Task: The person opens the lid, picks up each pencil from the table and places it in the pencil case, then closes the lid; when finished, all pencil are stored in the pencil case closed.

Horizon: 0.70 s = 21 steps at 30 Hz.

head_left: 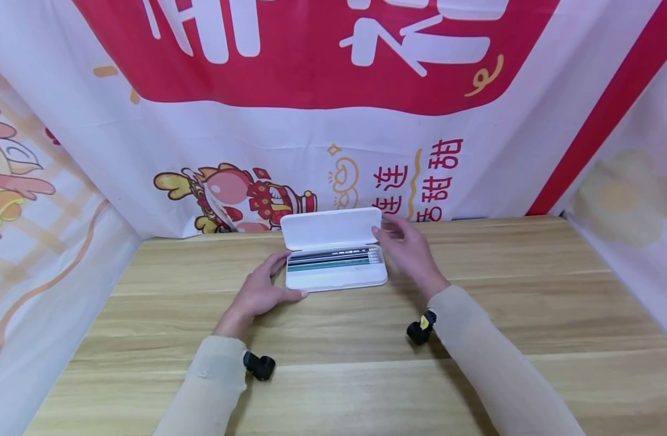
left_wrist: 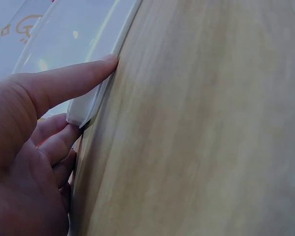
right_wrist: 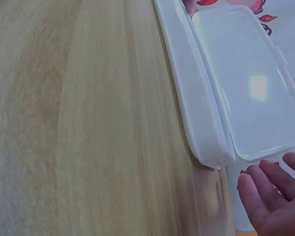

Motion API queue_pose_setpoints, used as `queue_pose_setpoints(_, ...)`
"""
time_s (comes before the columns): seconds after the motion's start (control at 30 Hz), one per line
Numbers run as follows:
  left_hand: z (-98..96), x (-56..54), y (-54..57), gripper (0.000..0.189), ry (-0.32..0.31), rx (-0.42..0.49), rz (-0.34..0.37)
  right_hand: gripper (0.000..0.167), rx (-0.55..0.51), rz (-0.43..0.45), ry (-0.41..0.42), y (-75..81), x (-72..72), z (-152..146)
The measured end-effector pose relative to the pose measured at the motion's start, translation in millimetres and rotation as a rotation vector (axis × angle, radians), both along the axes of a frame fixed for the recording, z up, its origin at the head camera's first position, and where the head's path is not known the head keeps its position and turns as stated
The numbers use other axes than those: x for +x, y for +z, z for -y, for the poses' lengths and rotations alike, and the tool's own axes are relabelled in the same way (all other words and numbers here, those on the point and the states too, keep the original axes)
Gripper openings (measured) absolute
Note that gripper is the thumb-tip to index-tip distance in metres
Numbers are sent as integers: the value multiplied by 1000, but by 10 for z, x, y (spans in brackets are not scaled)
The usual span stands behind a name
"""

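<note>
A white pencil case (head_left: 335,281) lies on the wooden table with its lid (head_left: 332,229) raised and leaning back. Inside are several dark and green pencils (head_left: 326,261), side by side, with pale ends at the right. My left hand (head_left: 257,293) grips the case's left end, the thumb on its front edge and the fingers around the end, as the left wrist view shows. Near the lid's right edge is my right hand (head_left: 411,253), its fingers spread and loosely bent; whether the thumb touches the lid I cannot tell. In the right wrist view the fingers (right_wrist: 273,189) stand apart from the case.
Behind the case, a white and red printed cloth (head_left: 289,133) hangs along the table's back edge. More cloth (head_left: 633,200) hangs at the right side, and also at the left. The wooden table (head_left: 333,375) extends in front of the case.
</note>
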<state>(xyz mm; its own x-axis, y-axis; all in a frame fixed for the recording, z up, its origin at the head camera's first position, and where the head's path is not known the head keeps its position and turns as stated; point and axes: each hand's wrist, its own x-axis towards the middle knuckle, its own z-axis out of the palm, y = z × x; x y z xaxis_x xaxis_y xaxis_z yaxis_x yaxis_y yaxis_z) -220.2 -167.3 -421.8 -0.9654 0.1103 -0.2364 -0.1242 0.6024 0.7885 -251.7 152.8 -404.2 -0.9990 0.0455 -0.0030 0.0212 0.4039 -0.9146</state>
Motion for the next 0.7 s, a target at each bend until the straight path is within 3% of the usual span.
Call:
queue_pose_setpoints(0.57,-1,5,-23,104,63,72,-14,72,-37,59,14,64,70,-54)
queue_pose_setpoints(0.7,1,6,-23,107,63,59,-7,64,-34,72,10,58,106,-86)
